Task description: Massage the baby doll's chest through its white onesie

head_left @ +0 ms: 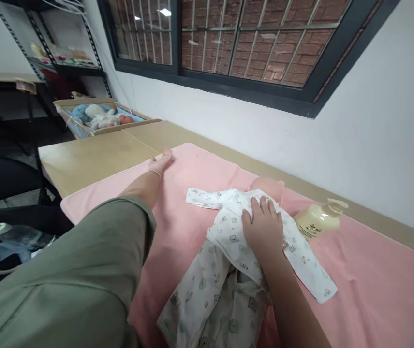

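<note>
A baby doll (pixel 268 186) lies on its back on a pink mat (pixel 188 232). It is dressed in a white, bear-printed baby outfit (pixel 234 212), with the sleeves spread to both sides and the lower part loosely gathered toward me. My right hand (pixel 265 224) rests flat on the doll's chest, fingers extended. Reaching away to the left, my left hand (pixel 161 162) lies near the far left edge of the mat, its fingers apart and nothing in it. A cream pump bottle (pixel 319 220) stands to the right of the doll's head.
A wooden crib (pixel 110 129) holding another doll (pixel 101 117) stands past the table's (pixel 94 157) far left end. A white wall (pixel 366 159) and barred window (pixel 246 43) run along the back. On the left are a black chair (pixel 7 179) and a plastic bottle (pixel 22 236).
</note>
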Action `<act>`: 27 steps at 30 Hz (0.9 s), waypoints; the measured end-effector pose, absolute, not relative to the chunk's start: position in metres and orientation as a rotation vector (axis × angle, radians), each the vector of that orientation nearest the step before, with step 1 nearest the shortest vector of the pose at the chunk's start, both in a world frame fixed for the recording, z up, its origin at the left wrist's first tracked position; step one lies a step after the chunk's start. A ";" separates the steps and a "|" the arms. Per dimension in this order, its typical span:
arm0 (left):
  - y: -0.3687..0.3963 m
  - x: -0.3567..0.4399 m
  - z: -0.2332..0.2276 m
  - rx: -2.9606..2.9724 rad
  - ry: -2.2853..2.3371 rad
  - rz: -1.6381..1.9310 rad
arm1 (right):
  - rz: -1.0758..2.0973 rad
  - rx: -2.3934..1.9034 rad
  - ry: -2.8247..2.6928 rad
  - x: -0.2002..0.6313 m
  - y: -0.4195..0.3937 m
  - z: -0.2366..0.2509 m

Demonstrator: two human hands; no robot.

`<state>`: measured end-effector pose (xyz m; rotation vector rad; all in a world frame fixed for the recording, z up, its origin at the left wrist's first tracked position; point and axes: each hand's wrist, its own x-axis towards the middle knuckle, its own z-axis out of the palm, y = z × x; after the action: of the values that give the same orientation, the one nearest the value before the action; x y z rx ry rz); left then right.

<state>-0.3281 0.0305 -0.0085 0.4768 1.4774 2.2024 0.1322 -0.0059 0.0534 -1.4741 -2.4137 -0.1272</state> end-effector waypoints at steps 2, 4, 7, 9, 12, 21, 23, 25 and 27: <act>0.034 -0.328 -0.010 0.236 0.940 2.249 | -0.121 -1.492 -2.436 0.132 -0.007 0.057; 0.036 -0.331 -0.012 0.094 0.619 2.260 | -0.102 -1.479 -2.457 0.129 -0.012 0.066; 0.037 -0.337 -0.015 0.020 0.441 2.306 | 0.073 -1.242 -2.497 0.116 -0.032 0.086; 0.037 -0.340 -0.017 -0.010 0.370 2.318 | 0.315 -0.969 -2.524 0.100 -0.052 0.101; 0.037 -0.340 -0.017 -0.012 0.375 2.316 | 0.714 -0.576 -2.563 0.064 -0.082 0.116; 0.041 -0.346 -0.018 -0.104 0.216 2.337 | 1.517 -0.061 -2.455 0.000 -0.114 0.092; 0.043 -0.348 -0.018 -0.127 0.185 2.335 | 1.535 -0.032 -2.453 0.001 -0.110 0.089; 0.044 -0.349 -0.017 -0.154 0.154 2.336 | 1.567 0.016 -2.433 0.001 -0.107 0.089; 0.045 -0.349 -0.016 -0.184 0.121 2.338 | 1.606 0.051 -2.398 0.001 -0.107 0.089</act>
<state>-0.3488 0.0447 -0.0164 -0.1842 0.1207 2.3382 0.0010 -0.1065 0.0889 0.0514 -2.3976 1.6058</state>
